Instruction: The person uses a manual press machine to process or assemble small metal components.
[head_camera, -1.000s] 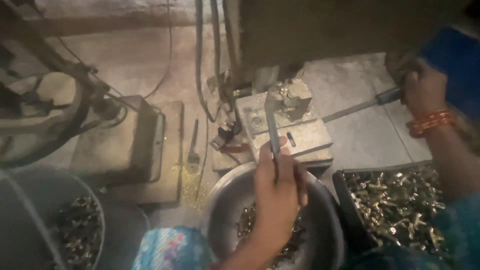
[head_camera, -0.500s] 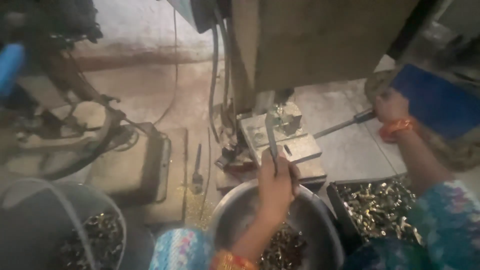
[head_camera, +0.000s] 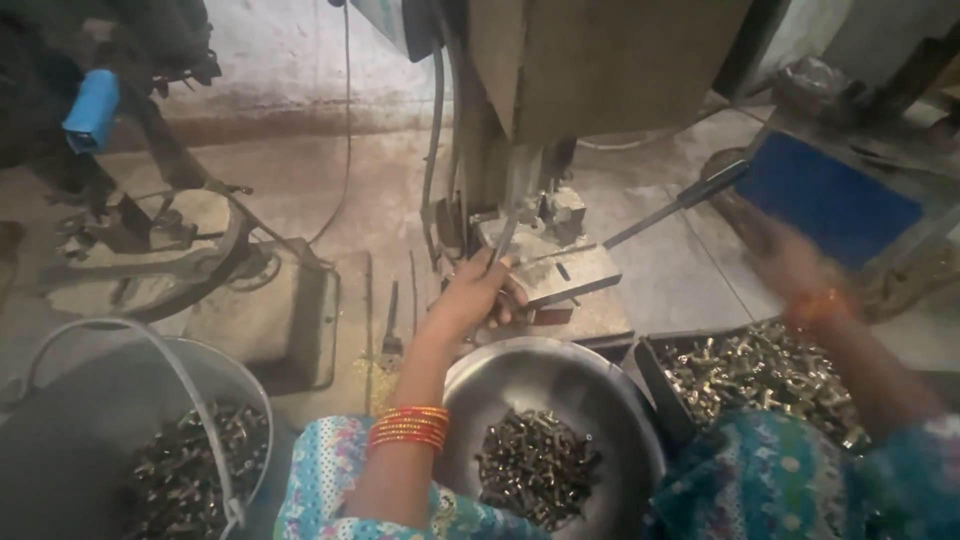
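My left hand (head_camera: 482, 296) is closed around a thin metal rod (head_camera: 505, 240) that leans against the work block (head_camera: 560, 275) of a grey press machine (head_camera: 600, 70). My right hand (head_camera: 790, 265) is blurred in motion, below and right of the machine's black-handled lever (head_camera: 700, 192) and above a black tray of brass parts (head_camera: 760, 375). It is off the lever, and its fingers are too blurred to read. A steel bowl (head_camera: 600, 385) holding several small dark metal parts sits just under my left forearm.
A grey bucket (head_camera: 60, 440) with a wire handle and more metal parts stands at the lower left. A flat metal base (head_camera: 270, 320) and hand tools (head_camera: 390, 325) lie on the concrete floor. A blue box (head_camera: 830, 195) is at the right, and dark machinery (head_camera: 150, 240) at the left.
My right hand has let go of the lever handle and dropped down toward the tray of brass parts. My left hand has shifted left and up along the rod at the work block.
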